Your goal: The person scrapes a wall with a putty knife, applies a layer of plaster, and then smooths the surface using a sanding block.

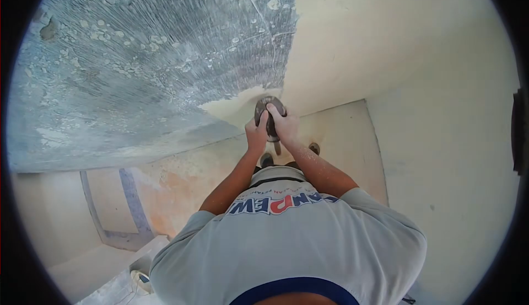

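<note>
A person seen from above wears a grey T-shirt [286, 244] with a navy collar. Blue and red block capitals cross it, including E, D and N; the whole word and a smaller line are unclear. At lower left, a round, pale-rimmed object [141, 282], perhaps a container, sits on a pale ledge [107, 294]; its contents cannot be made out.

Farther out, the left hand [257, 135] and the right hand [286, 126], the right dusted white, both grip a dark, rounded tool [269, 106], thumbs on top. Each grip is closed around it. The tool is near the lower right corner of a rough blue-grey surface [165, 46], beside a cream patch [234, 105]. Smooth cream plaster [352, 35] borders that surface's right edge. Dark shoes [266, 160] show below the hands, on the pale floor [336, 131].
</note>
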Action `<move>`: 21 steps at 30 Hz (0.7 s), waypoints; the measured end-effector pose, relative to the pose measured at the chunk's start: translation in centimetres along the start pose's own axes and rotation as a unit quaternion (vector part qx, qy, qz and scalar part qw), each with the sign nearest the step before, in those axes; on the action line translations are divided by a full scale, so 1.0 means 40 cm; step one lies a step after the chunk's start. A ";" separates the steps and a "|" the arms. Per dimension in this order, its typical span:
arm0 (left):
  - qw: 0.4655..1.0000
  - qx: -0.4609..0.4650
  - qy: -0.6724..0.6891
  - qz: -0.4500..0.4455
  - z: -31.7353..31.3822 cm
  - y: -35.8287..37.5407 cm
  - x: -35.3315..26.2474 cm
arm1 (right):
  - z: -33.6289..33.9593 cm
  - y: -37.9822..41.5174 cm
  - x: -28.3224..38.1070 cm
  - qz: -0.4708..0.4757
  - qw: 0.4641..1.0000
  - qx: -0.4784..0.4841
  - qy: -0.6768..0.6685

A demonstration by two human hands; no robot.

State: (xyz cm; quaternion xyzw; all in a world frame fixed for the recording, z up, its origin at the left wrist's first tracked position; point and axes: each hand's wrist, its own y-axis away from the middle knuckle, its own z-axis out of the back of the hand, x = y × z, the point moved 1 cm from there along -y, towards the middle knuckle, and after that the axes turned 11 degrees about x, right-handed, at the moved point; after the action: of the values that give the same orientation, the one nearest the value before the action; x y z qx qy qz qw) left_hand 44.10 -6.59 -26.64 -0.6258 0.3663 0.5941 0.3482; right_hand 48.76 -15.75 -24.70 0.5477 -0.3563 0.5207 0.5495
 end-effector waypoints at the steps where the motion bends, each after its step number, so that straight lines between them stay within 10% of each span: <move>1: 0.999 -0.005 0.021 0.023 0.002 -0.008 -0.003 | -0.003 0.000 0.019 -0.024 0.999 0.003 0.026; 10: 0.996 0.010 0.016 0.083 0.031 -0.029 -0.016 | -0.019 -0.037 0.015 0.045 0.996 0.052 -0.057; 16: 0.910 0.000 0.339 0.238 0.105 0.019 0.062 | -0.003 0.047 -0.175 0.072 0.983 0.168 0.004; 21: 0.861 0.110 0.411 0.277 0.072 0.012 -0.063 | 0.087 0.112 0.133 -0.105 0.954 0.259 -0.110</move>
State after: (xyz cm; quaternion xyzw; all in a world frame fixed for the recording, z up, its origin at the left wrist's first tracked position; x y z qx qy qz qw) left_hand 42.21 -4.19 -24.27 -0.6435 0.6975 0.3106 0.0539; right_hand 46.17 -18.81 -18.05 0.7597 -0.2078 0.4709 0.3973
